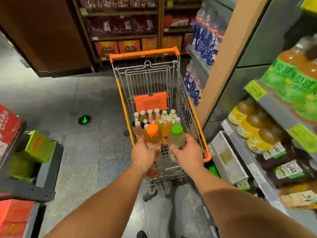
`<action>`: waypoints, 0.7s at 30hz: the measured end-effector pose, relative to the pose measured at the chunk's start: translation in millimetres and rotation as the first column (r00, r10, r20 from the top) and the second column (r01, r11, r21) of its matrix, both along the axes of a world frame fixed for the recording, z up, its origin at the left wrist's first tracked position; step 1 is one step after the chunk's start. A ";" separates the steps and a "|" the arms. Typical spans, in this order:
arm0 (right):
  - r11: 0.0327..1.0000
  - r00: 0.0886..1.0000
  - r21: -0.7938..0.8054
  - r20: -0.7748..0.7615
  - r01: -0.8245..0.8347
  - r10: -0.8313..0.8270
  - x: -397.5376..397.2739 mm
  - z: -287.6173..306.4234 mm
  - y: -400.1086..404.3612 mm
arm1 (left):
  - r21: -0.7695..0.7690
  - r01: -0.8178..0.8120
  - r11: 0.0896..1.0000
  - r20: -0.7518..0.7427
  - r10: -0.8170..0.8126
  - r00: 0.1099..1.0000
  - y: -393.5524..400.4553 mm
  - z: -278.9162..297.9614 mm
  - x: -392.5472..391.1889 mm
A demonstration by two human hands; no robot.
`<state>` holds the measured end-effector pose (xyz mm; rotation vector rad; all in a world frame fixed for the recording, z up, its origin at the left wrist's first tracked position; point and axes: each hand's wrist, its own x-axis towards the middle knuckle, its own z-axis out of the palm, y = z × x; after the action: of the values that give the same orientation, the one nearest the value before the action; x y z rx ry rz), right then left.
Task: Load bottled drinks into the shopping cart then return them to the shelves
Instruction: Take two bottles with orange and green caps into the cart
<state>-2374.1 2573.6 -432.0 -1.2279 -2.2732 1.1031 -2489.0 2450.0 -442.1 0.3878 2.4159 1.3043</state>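
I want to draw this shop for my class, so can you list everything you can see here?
shopping cart: one, silver wire with orange trim, middle of the aisle
bottles in cart: over a dozen, mostly white caps, standing at the near end
orange-capped bottle: one, amber drink, in the left hand
green-capped bottle: one, pale drink, in the right hand
shelf bottles: many, yellow and green labels, right
floor arrow: one, green, left of the cart
hands: left hand, right hand, each holding a bottle over the cart

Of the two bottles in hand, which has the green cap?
The pale bottle gripped by the right hand; the left hand grips the amber, orange-capped bottle.
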 end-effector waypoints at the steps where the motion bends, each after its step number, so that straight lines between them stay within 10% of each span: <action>1: 1.000 1.000 -0.015 0.006 -0.015 0.016 -12.8 -9.3 8.1 | 0.002 -0.011 1.000 0.004 0.011 1.000 8.0 -7.6 -11.3; 21: 0.951 0.923 -0.230 0.278 -0.206 0.268 -220.5 -296.2 119.3 | -0.233 -0.462 0.856 0.273 0.513 0.814 137.9 -288.9 -159.7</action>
<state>-2594.5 2692.9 -728.1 -1.2991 -2.6586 1.3321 -2648.7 2587.9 -731.0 -0.5014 2.3779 1.2299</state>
